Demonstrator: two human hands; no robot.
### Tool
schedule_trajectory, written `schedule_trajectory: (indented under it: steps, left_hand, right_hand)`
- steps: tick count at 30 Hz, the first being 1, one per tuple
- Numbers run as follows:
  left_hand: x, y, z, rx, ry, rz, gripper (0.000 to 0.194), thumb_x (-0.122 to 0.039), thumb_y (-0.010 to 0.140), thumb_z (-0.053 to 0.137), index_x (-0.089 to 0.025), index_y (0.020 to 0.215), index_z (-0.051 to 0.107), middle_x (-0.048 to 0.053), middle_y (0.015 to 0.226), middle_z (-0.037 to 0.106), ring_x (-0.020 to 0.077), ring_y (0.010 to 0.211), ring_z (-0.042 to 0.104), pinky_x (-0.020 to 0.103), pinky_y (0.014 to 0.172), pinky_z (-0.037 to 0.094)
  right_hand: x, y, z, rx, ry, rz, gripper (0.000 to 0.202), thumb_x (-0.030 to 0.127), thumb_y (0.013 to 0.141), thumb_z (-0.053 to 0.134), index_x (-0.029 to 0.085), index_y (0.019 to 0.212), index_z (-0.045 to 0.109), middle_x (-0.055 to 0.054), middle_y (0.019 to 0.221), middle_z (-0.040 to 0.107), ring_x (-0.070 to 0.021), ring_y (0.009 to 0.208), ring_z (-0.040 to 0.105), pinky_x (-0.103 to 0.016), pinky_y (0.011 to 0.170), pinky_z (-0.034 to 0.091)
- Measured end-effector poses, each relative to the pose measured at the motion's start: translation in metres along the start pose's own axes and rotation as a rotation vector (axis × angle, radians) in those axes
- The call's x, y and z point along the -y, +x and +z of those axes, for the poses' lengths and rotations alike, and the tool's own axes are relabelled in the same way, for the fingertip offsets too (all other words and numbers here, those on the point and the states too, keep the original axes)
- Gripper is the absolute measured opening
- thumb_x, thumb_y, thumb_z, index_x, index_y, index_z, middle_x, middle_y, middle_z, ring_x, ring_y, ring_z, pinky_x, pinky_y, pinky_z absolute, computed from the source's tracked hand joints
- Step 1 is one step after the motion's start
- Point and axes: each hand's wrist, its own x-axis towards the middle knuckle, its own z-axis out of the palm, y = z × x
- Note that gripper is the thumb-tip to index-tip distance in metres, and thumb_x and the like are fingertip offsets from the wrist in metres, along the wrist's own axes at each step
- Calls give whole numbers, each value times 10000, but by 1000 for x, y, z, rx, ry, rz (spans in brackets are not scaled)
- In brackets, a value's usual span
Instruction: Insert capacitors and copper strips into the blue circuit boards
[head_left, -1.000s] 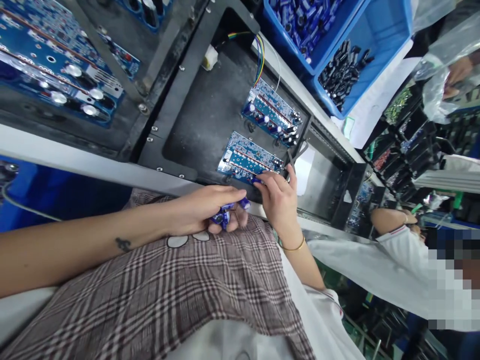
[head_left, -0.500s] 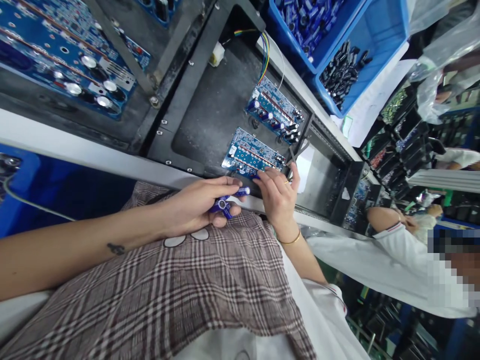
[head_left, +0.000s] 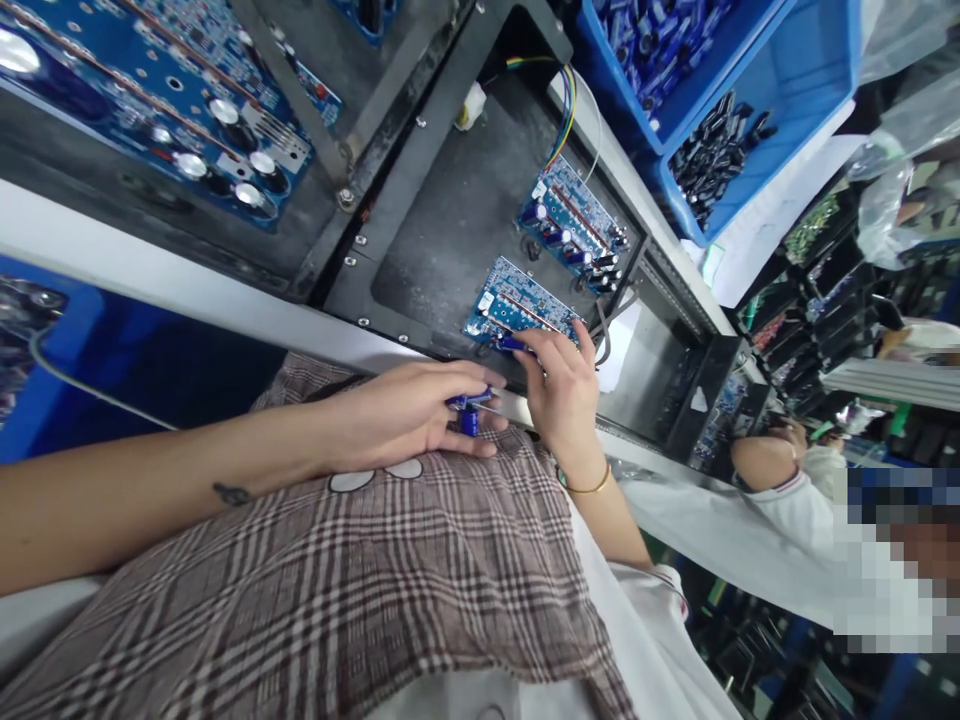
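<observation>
Blue capacitors point(head_left: 469, 421) lie in the curled fingers of my left hand point(head_left: 420, 410), just in front of the fixture's near edge. My right hand point(head_left: 562, 375) pinches another blue capacitor point(head_left: 511, 343) at the near edge of a blue circuit board point(head_left: 499, 293). The fingers cover the right part of that board. Behind it, a second circuit board point(head_left: 574, 215) carries a row of blue and black capacitors. Both boards lie on a black fixture plate point(head_left: 427, 235).
Blue bins at the upper right hold blue capacitors point(head_left: 645, 50) and black capacitors point(head_left: 712, 160). A larger circuit board point(head_left: 172, 85) sits in a fixture at the upper left. Another person's arm point(head_left: 765, 462) is at the right.
The view has shifted, so the boards and bins appear further right. My right hand's capacitor now shows over the board's near edge. The capacitors in my left hand have turned, its fingers straighter.
</observation>
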Motion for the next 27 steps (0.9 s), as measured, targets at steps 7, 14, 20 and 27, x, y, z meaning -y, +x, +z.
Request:
schedule_trajectory:
  steps: [7, 14, 20, 27]
  left_hand:
    - [-1, -5, -5, -8, 135, 51, 100, -136, 930, 538, -101, 982, 617, 67, 804, 665, 136, 693, 624, 194, 536, 502]
    - [2, -5, -9, 54, 124, 115, 54, -187, 913, 548, -161, 955, 526, 63, 832, 652, 183, 691, 658, 238, 492, 498]
    - [4, -3, -12, 143, 78, 126, 77, -188, 942, 469, -144, 971, 525, 74, 823, 634, 190, 683, 651, 279, 512, 523]
    - [5, -5, -23, 139, 135, 64, 159, -264, 935, 549, -116, 975, 593, 67, 892, 606, 135, 730, 584, 231, 561, 502]
  right_hand:
    - [0, -3, 1, 11, -52, -156, 314, 159, 988, 447, 259, 1226, 625, -31, 1145, 723, -174, 1143, 643, -561, 1221, 217]
    - [30, 1, -34, 17, 175, -28, 275, 240, 979, 534, 261, 1241, 614, -18, 1170, 728, -147, 1079, 669, -437, 1146, 384]
    - [45, 8, -32, 129, 166, -39, 174, 255, 976, 545, 242, 1116, 646, 3, 1045, 746, -136, 970, 671, -416, 1145, 354]
    - [29, 32, 1, 30, -25, -32, 91, 265, 951, 582, 230, 1003, 649, -2, 961, 727, -172, 946, 657, -465, 1140, 317]
